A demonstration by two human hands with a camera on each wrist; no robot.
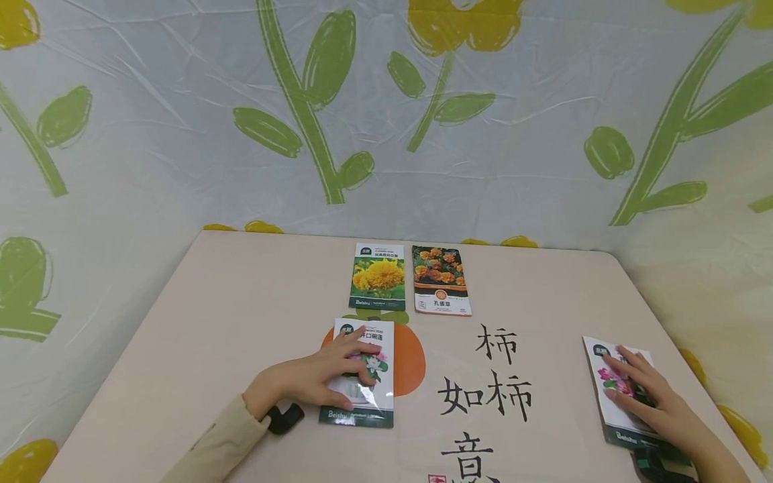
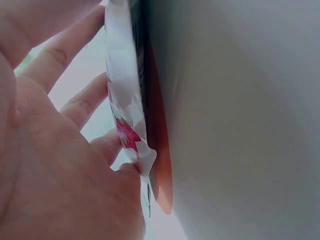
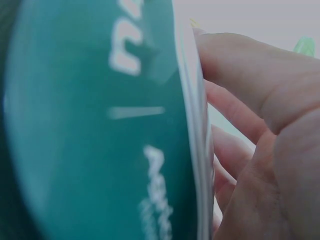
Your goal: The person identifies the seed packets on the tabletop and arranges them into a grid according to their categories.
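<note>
My left hand [image 1: 320,376] lies over a white and green seed packet [image 1: 382,396] with pink and white flowers. Its fingers are spread and touch the packet's face, as the left wrist view also shows. At the table's right side, my right hand [image 1: 658,396] rests on another seed packet [image 1: 616,416] with a pink flower. In the right wrist view, several layered edges [image 3: 192,100] show beside the green printed band, like a small stack. Thumb and fingers touch the top one. The hands hide part of both packets.
Behind the left hand lie a yellow-flower seed packet [image 1: 377,278] and an orange-flower one [image 1: 441,278], side by side. The pale table [image 1: 241,302] bears a printed orange persimmon [image 1: 410,362] and black characters [image 1: 495,396]. A flower-patterned curtain [image 1: 513,168] hangs behind.
</note>
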